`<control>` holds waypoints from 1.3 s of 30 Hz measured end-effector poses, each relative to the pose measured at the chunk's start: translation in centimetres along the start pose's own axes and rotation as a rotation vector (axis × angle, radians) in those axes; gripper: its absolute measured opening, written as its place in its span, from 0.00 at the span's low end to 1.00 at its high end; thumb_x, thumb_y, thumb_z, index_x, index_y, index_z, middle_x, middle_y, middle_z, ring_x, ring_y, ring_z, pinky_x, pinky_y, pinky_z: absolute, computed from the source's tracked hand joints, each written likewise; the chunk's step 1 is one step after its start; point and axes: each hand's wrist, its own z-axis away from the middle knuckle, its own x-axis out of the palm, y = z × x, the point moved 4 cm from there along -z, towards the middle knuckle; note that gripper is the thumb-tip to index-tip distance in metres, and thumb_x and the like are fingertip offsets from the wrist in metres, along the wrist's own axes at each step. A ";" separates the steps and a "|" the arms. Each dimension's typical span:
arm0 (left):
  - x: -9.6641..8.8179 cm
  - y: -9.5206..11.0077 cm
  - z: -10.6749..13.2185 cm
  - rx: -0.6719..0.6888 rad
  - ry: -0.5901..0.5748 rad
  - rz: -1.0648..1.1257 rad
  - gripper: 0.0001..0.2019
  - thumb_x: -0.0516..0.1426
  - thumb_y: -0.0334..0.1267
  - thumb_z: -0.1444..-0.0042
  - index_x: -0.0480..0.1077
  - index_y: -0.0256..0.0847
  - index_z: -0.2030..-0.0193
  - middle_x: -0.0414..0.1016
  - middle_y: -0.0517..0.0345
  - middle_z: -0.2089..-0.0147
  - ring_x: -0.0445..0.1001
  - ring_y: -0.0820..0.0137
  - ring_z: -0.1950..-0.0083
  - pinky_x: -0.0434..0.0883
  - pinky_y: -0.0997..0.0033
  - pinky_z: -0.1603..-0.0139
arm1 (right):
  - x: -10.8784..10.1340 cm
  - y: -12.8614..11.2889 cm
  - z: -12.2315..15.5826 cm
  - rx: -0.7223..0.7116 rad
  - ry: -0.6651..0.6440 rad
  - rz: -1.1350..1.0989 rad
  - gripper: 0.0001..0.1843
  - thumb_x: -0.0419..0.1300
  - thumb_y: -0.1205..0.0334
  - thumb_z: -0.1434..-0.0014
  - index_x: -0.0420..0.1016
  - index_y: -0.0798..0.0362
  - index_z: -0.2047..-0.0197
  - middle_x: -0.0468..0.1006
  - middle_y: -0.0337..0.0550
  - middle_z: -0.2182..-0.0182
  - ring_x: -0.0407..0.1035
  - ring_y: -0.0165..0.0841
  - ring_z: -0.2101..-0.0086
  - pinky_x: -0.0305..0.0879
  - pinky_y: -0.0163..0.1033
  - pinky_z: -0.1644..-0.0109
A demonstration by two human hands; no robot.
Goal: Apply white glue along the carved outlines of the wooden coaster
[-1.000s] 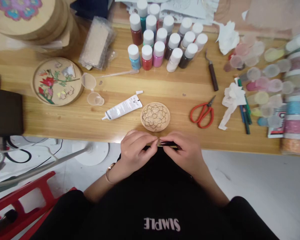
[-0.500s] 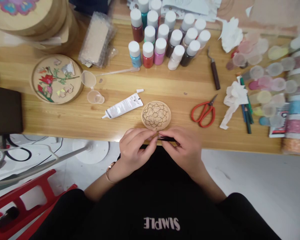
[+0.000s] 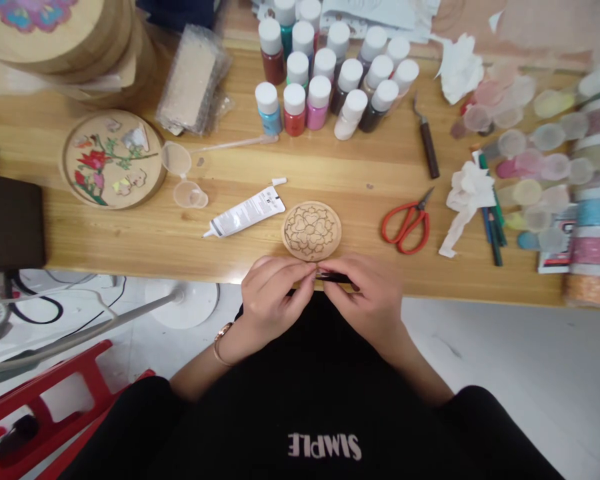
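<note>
My right hand grips a thin black tool at the table's front edge. My left hand pinches the tool's tip with thumb and fingers; what sits at the tip is too small to tell. Both hands meet just below a small round wooden disc engraved with a flower of heart-shaped petals. A white glue tube lies left of the disc, its small cap off beside the nozzle.
Several white-capped paint bottles stand at the back. Red scissors, a carving tool, crumpled tissue and pens lie right. A painted wooden round, two small clear cups and stacked discs sit left. Glitter jars line the right edge.
My hands have shifted slightly up toward the disc, still joined on the black tool. Nothing on the table has moved.
</note>
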 end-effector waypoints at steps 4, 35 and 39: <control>-0.1 -0.4 -0.2 -0.182 -0.069 0.213 0.05 0.60 0.30 0.42 0.75 0.39 0.59 0.81 0.57 0.65 0.79 0.72 0.64 0.76 0.72 0.61 | -0.1 0.4 -0.1 -0.024 -0.001 0.018 0.09 0.58 0.70 0.40 0.79 0.50 0.62 0.84 0.40 0.67 0.78 0.31 0.66 0.74 0.37 0.62; 3.2 -1.6 1.1 -1.107 -0.326 1.466 0.13 0.67 0.43 0.48 0.70 0.37 0.71 0.68 0.67 0.75 0.61 0.85 0.80 0.61 0.81 0.75 | -0.7 0.9 -0.7 0.136 0.054 -0.242 0.09 0.63 0.73 0.45 0.78 0.50 0.64 0.82 0.35 0.69 0.76 0.27 0.68 0.72 0.32 0.63; 3.2 -1.5 1.0 -1.105 -0.359 1.446 0.12 0.66 0.42 0.48 0.70 0.36 0.71 0.69 0.65 0.75 0.63 0.84 0.80 0.61 0.81 0.76 | -0.7 1.4 -0.6 0.165 0.064 -0.239 0.09 0.64 0.72 0.45 0.78 0.49 0.64 0.82 0.33 0.69 0.75 0.26 0.68 0.72 0.33 0.64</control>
